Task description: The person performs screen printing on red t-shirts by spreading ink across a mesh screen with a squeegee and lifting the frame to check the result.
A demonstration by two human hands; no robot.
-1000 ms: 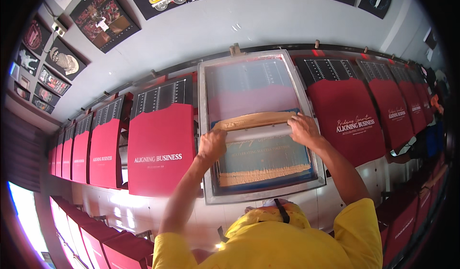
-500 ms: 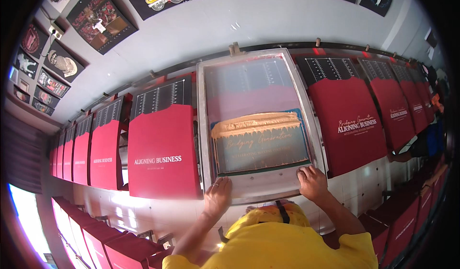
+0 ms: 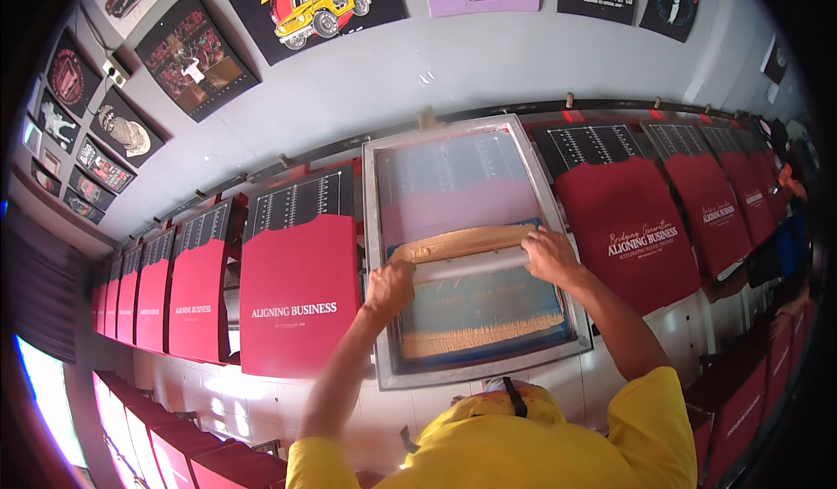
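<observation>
A screen-printing frame (image 3: 558,363) with a pale mesh lies over a red shirt on a board in front of me. Both my hands grip a pale squeegee (image 3: 471,267) that spans the frame's width. My left hand (image 3: 390,287) is closed on its left end, my right hand (image 3: 551,255) on its right end. Gold ink (image 3: 466,242) is heaped along the squeegee's far side. A ragged band of gold ink (image 3: 484,336) lies across the near part of the stencil. The squeegee's lower edge is hidden.
Boards with red shirts (image 3: 301,288) bearing white print stand in a row on the left. More printed red shirts (image 3: 623,227) continue on the right. Another row of boards (image 3: 235,467) is behind me. A person's arm (image 3: 732,280) shows at far right. Posters (image 3: 318,5) hang on the wall.
Both hands and the squeegee have moved away from me, from the near end of the screen to the far part of the stencil. A gold band now shows at the stencil's near end.
</observation>
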